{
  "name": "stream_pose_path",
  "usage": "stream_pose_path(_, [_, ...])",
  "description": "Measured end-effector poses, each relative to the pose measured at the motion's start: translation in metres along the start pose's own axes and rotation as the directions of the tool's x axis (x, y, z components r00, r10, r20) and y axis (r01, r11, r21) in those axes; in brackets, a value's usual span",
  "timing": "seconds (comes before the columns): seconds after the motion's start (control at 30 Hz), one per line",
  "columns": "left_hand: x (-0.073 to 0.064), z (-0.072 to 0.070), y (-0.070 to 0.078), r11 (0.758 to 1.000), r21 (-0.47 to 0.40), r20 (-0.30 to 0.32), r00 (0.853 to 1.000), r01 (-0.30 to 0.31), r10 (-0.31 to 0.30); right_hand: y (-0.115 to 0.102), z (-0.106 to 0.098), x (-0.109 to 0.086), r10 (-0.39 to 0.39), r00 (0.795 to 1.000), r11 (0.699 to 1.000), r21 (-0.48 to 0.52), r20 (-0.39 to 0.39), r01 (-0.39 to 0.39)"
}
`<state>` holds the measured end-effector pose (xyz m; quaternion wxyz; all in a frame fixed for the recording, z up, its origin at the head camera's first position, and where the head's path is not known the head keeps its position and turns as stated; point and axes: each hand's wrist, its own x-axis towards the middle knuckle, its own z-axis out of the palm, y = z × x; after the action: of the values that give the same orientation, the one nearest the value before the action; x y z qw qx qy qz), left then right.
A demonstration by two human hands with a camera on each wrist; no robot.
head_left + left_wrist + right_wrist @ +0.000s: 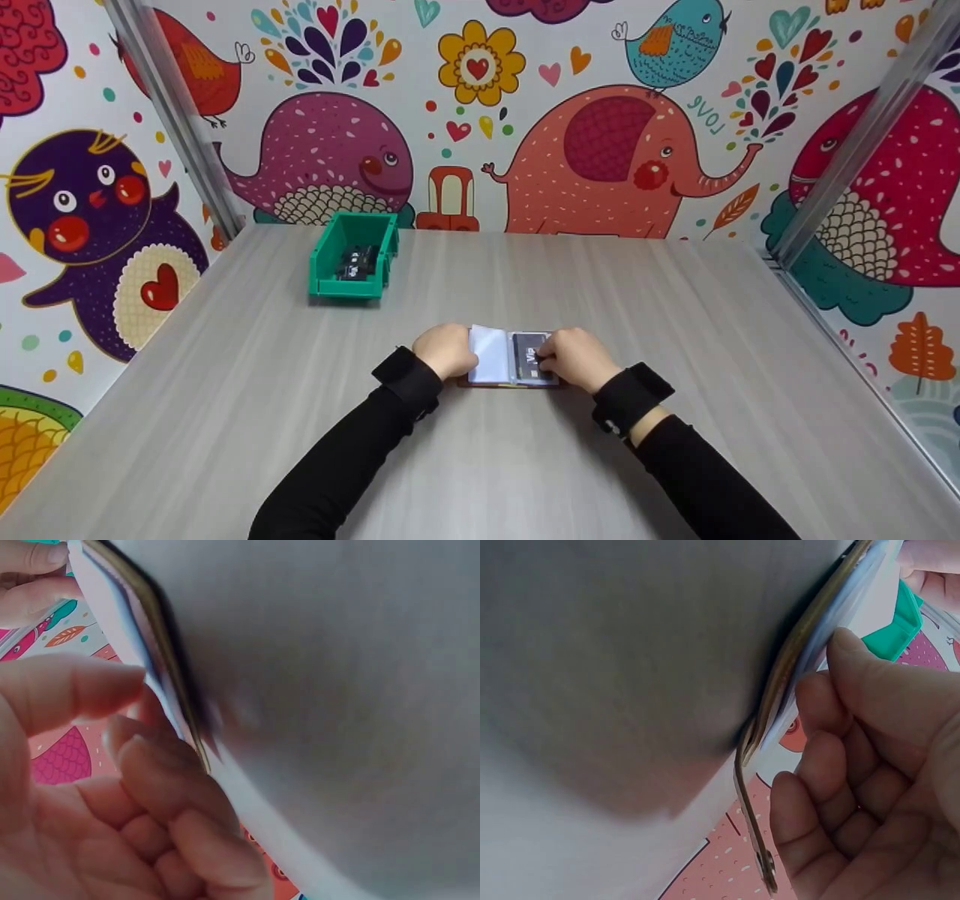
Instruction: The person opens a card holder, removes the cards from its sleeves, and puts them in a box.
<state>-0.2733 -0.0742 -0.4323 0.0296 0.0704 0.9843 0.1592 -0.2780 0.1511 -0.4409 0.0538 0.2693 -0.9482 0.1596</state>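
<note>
A card holder (510, 385) with a brown cover lies open on the table, its clear sleeves spread to both sides. My left hand (446, 351) grips its left side, thumb over the pale sleeve page (489, 356) and fingers curled at the edge. On the right page is a black card (528, 357) marked "Vip". My right hand (581, 360) pinches this card at its right edge, thumb on top. In the right wrist view, the holder's strap (751, 829) with a snap sticks out beside the curled fingers (799, 814) of the right hand.
A green bin (346, 288) stands at the back left of the table, with several black cards (358, 262) inside. Behind the table rises a wall (465, 202) printed with cartoon animals. Metal posts (180, 112) stand at the back corners.
</note>
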Motion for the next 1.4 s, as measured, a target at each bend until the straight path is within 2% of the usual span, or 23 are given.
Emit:
stream_pose_path(0.4, [-0.0001, -0.0021, 0.0009, 1.0, 0.005, 0.031, 1.0, 0.004, -0.004, -0.0017, -0.0003, 0.001, 0.044, 0.999, 0.999, 0.019, 0.019, -0.044])
stream_pose_path(0.77, [0.0027, -0.0047, -0.0037, 1.0, -0.003, 0.026, 0.999, -0.018, 0.018, -0.0004, -0.0003, 0.0008, 0.02, 1.0, 1.0, 0.007, 0.012, -0.02])
stream_pose_path(1.17, [0.0041, -0.0029, -0.0029, 1.0, -0.005, 0.039, 0.999, -0.004, 0.004, 0.001, 0.0002, 0.0004, -0.006, 1.0, 1.0, 0.008, -0.004, 0.006])
stream_pose_path(1.4, [0.0026, -0.003, -0.0021, 1.0, -0.016, 0.027, 1.0, -0.007, 0.008, 0.0011, -0.0009, -0.0002, 0.024, 1.0, 0.999, 0.033, 0.012, -0.024])
